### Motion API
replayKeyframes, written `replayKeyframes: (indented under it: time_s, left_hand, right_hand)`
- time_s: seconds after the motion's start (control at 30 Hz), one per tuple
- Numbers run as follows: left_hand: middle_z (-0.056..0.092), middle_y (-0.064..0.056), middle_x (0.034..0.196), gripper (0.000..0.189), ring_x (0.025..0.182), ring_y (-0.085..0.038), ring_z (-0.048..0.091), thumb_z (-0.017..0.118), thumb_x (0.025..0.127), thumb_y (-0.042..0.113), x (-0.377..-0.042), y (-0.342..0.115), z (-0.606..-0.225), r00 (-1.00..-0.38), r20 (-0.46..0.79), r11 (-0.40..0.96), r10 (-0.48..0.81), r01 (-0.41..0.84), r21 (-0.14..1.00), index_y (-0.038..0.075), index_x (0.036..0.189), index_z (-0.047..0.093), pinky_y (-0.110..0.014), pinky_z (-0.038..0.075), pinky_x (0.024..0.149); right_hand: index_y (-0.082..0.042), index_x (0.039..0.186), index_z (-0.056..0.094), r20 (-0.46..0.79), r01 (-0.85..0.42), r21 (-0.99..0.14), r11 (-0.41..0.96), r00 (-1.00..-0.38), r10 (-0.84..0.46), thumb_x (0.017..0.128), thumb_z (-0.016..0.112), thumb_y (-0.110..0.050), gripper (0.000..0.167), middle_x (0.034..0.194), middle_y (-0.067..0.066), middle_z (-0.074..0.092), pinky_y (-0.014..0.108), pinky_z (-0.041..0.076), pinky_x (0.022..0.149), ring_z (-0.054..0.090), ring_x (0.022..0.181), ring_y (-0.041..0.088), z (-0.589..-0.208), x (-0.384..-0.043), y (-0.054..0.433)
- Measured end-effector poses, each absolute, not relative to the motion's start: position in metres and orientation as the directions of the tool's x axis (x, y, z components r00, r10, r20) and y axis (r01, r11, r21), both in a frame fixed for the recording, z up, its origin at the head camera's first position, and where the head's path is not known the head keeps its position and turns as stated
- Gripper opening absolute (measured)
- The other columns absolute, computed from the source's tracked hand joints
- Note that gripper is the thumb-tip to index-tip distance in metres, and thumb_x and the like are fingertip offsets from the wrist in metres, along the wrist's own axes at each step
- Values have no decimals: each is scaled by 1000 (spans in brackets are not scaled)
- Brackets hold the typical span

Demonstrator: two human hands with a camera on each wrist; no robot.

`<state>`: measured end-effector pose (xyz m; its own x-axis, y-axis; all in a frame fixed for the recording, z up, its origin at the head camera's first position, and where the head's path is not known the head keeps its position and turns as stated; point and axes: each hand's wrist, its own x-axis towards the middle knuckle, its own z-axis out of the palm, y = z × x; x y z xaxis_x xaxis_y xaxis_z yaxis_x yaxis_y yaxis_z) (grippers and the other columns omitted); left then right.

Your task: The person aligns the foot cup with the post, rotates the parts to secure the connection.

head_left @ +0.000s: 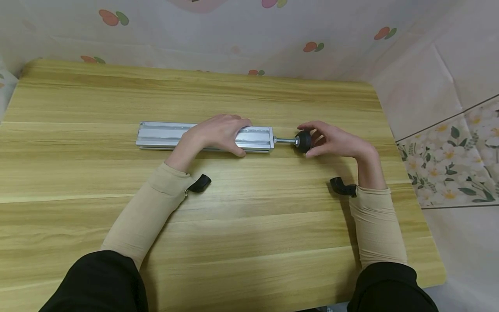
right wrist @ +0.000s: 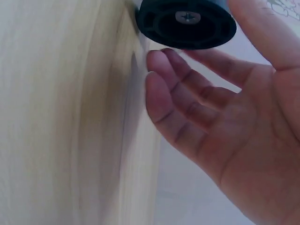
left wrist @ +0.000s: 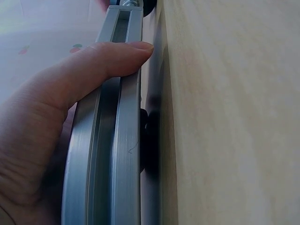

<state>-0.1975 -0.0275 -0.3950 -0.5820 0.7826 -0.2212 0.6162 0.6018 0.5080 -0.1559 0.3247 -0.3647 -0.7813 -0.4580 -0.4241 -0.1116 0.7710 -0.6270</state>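
Note:
A silver slotted aluminium profile lies lengthwise on the table. My left hand grips it over the top near its right end, and the thumb presses on the near side in the left wrist view. From the profile's right end plate sticks out a threaded rod, which bears a round black levelling foot. My right hand holds this foot at its rim between thumb and index finger. The foot's underside, with a cross-head screw in its middle, faces the right palm; the other fingers curl loosely below it.
The wood-grain table reaches to a pale wall covering with fruit prints at the back. A flowered panel stands at the right. Black camera mounts project from both sleeves, close over the table.

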Motion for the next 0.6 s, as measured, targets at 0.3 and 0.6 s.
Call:
replayKeyframes:
  time_s: [0.3,0.6]
  left_hand:
    - [62,-12,139,82,127,-30,58,79,82,44,-197,-28,-395,-585,-223,605,779,613,508,9,150,48,-50,45,111]
    - [59,-12,145,82,132,-30,56,79,82,44,-197,-28,-395,-588,-220,604,778,606,517,10,150,48,-50,43,114]
  right_hand:
    - [-5,144,41,-412,-82,-633,770,-806,-424,79,87,-6,80,143,14,49,38,55,95,61,116,32,-370,-159,314]
    - [-3,138,46,-394,-77,-647,758,-818,-420,83,84,-8,67,135,15,56,33,56,97,61,117,32,-371,-159,320]
